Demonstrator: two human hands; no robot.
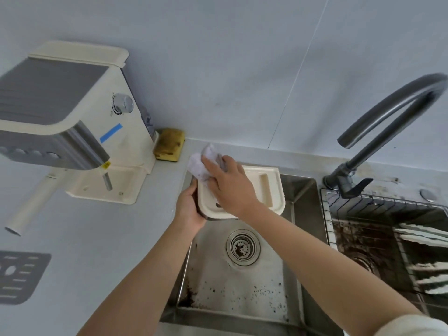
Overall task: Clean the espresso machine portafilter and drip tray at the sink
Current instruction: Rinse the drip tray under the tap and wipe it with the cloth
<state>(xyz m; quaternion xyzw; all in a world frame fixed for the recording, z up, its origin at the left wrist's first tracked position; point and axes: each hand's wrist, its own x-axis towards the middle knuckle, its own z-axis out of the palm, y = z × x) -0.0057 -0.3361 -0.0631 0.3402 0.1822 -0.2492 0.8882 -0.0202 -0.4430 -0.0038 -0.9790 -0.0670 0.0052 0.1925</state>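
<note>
The cream drip tray (275, 190) is held just above the far end of the steel sink (242, 294), a little past the middle of the view toward twelve o'clock. The left hand (190, 210) grips the tray at its nine o'clock edge, thumb on the rim and fingers curled underneath. The right hand (230, 184) reaches in from five o'clock and lies over the tray's top, its fingers closed on a crumpled pale cloth (200, 163) that it presses against the tray's corner at eleven o'clock; part of the cloth bunches up beyond the fingertips. Below the tray, toward six o'clock, the round drain strainer (243, 247) sits in the sink floor, and dark specks are scattered over the floor near the front wall. The espresso machine (80, 110) stands on the counter at ten o'clock, with a yellow sponge (169, 147) just beside its base against the wall. A grey slotted grate (19, 275) lies flat on the counter at eight o'clock, well apart from the tray. The dark arched faucet (388, 117) rises at two o'clock, and a wire rack (358, 207) fills the second basin at four o'clock
</note>
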